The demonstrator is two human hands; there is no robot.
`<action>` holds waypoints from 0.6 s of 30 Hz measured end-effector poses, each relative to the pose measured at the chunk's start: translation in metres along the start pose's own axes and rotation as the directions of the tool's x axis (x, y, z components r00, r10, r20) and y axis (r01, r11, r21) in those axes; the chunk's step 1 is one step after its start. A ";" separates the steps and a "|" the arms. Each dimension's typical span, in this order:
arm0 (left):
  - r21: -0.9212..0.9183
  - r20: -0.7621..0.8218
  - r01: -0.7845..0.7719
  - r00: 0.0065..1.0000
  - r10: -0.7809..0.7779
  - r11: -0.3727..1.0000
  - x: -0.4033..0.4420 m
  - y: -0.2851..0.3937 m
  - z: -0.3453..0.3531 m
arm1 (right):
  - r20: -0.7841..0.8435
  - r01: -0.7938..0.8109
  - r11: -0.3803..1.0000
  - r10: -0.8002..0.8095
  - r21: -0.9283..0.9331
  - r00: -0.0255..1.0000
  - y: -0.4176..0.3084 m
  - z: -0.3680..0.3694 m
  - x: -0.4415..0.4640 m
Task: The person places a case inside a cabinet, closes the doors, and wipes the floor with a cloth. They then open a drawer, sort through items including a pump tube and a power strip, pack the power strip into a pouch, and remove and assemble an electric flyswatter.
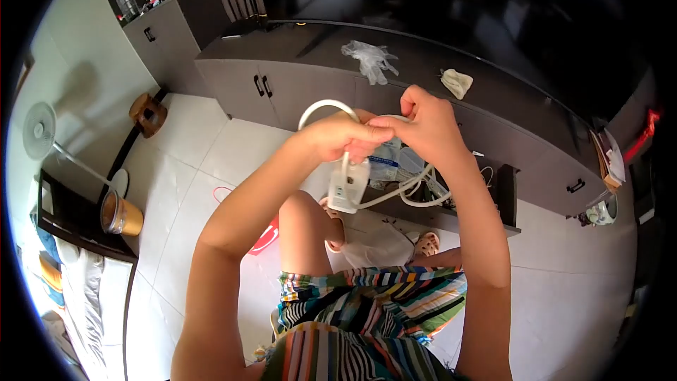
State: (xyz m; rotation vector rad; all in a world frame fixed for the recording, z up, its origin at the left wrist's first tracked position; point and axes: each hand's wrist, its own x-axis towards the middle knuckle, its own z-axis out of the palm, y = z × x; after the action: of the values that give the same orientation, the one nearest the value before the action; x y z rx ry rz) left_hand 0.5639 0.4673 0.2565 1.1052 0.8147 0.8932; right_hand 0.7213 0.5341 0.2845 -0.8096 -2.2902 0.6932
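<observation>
A white power strip point(348, 187) hangs upright below my left hand point(342, 135). That hand is closed around loops of its white cord point(326, 104). My right hand point(429, 127) is closed as well, its fingers pinched on the cord close to the left thumb. The two hands almost meet, and their fingers partly hide the cord there. More cord droops in loops under the right wrist. Behind the hands an open drawer point(506, 201) holds plastic packets point(384, 162) and other small items, partly covered by my arms and the cord.
Along the TV cabinet point(303, 92) lie a crumpled plastic glove point(371, 60) and a pale cloth point(457, 83). A large TV point(437, 0) stands behind. To the left are a fan point(40, 130), a yellow bin point(123, 215) and a wooden stool point(147, 114). A red bag point(264, 238) sits by my leg.
</observation>
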 end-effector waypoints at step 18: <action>-0.079 -0.740 -0.882 0.365 0.566 0.465 -0.213 0.064 -0.094 | 0.413 -0.248 0.948 0.149 0.198 0.898 0.178 0.068 -0.109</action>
State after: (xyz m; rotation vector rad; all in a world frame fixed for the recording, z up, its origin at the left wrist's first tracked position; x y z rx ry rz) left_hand 0.3789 0.3236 0.3163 0.6732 0.4909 2.2638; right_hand 0.8092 0.5611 0.0853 -0.8541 -2.4165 1.3136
